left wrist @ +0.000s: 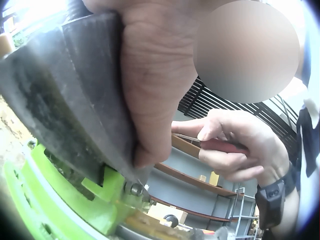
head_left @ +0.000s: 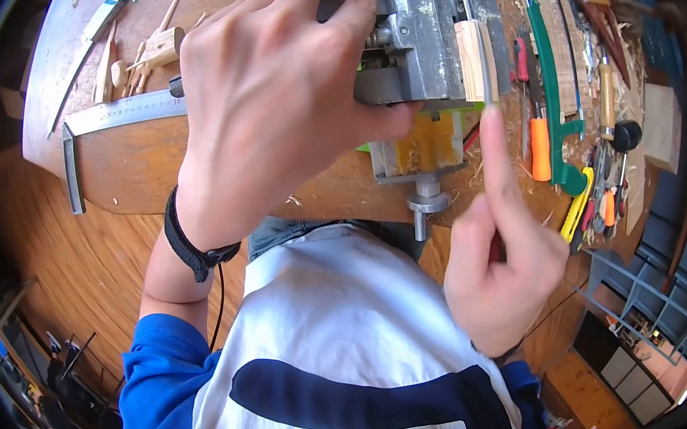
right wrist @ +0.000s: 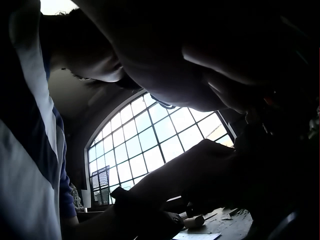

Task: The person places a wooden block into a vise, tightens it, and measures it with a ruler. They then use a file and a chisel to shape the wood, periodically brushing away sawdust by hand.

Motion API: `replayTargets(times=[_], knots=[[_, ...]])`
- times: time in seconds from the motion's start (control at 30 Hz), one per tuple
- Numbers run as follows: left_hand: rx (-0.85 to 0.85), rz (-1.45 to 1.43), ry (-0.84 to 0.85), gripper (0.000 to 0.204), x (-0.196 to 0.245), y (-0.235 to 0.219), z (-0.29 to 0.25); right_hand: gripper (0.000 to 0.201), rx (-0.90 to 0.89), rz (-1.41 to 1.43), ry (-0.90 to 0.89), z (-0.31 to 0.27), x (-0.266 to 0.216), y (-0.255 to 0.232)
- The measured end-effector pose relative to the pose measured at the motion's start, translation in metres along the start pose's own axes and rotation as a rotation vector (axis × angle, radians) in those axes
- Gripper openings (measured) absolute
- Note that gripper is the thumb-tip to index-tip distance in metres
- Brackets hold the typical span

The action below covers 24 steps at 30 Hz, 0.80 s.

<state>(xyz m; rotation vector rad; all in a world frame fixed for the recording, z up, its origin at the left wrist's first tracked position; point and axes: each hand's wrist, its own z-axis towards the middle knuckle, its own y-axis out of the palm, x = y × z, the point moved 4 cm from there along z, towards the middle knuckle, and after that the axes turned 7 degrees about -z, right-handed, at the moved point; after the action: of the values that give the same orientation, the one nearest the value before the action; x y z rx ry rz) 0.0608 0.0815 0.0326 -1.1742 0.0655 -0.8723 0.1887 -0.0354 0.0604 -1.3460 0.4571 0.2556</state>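
A bench vise point(head_left: 423, 42) with a grey metal head and a green lower body point(left wrist: 35, 190) stands at the table edge. It clamps a pale wood piece point(head_left: 471, 57). My left hand point(head_left: 276, 85) grips the vise from the side, thumb along its dark metal point(left wrist: 70, 85). My right hand point(head_left: 509, 271) holds a slim metal file with a red handle point(left wrist: 225, 146). Its index finger lies straight along the grey shaft point(head_left: 486, 68), which overlaps the wood piece in the head view. Most of the red handle is hidden in the palm. The right wrist view is very dark.
A steel square ruler point(head_left: 125, 109), wood offcuts point(head_left: 160, 48) and shavings lie left of the vise. On the right are a green saw frame point(head_left: 550, 95), an orange-handled tool point(head_left: 539, 148) and several other hand tools. The vise's screw handle point(head_left: 420, 224) juts past the table edge.
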Motion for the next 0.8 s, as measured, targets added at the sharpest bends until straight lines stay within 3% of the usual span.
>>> replayTargets(times=[0.27, 0.8], knots=[[0.01, -0.003, 0.009, 0.069, 0.001, 0.0, 0.0, 0.062, -0.031, 0.069, 0.062, 0.013, 0.0, 0.001], [0.035, 0.103, 0.064, 0.068, 0.008, 0.001, 0.001, 0.06, -0.023, -0.021, -0.006, -0.006, 0.001, -0.003]])
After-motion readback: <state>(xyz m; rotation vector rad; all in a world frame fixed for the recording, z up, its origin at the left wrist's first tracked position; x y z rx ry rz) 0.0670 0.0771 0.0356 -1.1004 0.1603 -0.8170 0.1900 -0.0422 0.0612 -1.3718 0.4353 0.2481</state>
